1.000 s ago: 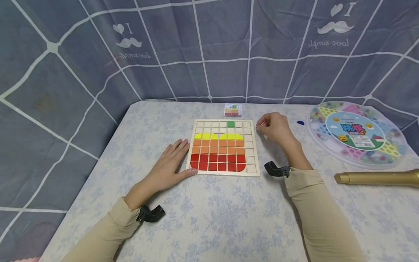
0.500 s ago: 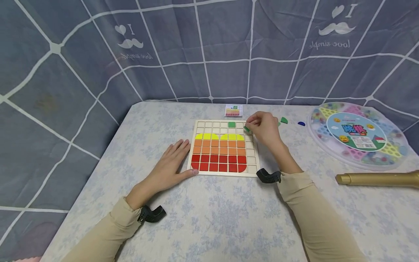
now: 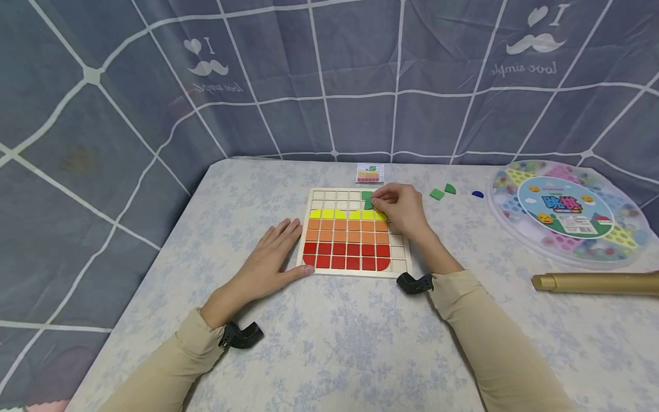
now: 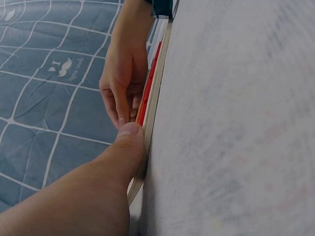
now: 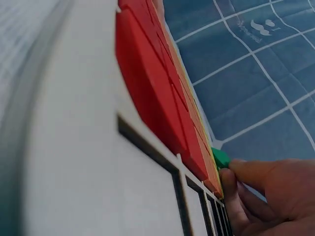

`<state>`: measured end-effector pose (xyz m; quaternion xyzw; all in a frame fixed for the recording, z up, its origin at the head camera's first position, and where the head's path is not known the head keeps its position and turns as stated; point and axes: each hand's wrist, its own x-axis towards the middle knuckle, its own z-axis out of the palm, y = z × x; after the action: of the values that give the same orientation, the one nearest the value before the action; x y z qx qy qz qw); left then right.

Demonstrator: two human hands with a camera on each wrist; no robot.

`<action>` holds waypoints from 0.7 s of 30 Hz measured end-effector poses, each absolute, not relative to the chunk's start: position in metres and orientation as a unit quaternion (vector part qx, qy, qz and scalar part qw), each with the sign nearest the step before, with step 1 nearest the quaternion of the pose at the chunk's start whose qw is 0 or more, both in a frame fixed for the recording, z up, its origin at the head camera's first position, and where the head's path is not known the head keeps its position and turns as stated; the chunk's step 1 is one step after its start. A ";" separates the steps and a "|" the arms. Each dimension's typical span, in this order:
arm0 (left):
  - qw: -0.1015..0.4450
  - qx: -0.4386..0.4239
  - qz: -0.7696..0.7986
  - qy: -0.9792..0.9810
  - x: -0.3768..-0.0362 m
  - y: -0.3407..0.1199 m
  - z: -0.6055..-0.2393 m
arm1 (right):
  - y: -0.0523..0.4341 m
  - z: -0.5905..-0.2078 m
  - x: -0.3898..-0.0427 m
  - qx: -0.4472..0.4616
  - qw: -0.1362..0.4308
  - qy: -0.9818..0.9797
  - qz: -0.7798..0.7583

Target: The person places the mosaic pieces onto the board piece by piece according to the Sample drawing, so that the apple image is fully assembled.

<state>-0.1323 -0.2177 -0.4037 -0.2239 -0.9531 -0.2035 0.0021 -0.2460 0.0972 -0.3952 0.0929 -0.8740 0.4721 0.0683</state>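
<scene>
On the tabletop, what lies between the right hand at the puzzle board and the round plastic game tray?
In the head view, two loose green pieces and one blue piece lie between the right hand and the round tray.

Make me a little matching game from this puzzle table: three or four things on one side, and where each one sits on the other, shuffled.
Things:
1. left hand
2. right hand
3. blue piece
4. gold tube

Places:
A. lying near the table's right edge, in front of the round tray
B. flat beside the board's left edge
C. pinching a green piece over the board's top rows
D. loose on the table, just left of the round tray

Pairs: 1-B, 2-C, 3-D, 4-A
</scene>
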 end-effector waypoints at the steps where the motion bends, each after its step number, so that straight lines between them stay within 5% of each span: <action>1: 0.002 -0.224 -0.203 -0.953 -0.132 -0.218 -0.404 | 0.097 -0.394 -0.246 0.096 0.068 -0.875 0.469; 21: 0.000 -0.224 -0.202 -0.953 -0.132 -0.218 -0.403 | 0.112 -0.385 -0.246 0.123 0.097 -0.889 0.430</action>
<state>-0.1317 -0.2178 -0.4032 -0.2235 -0.9534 -0.2025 -0.0001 -0.2458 0.1122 -0.3845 0.1231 -0.8890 0.4302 0.0974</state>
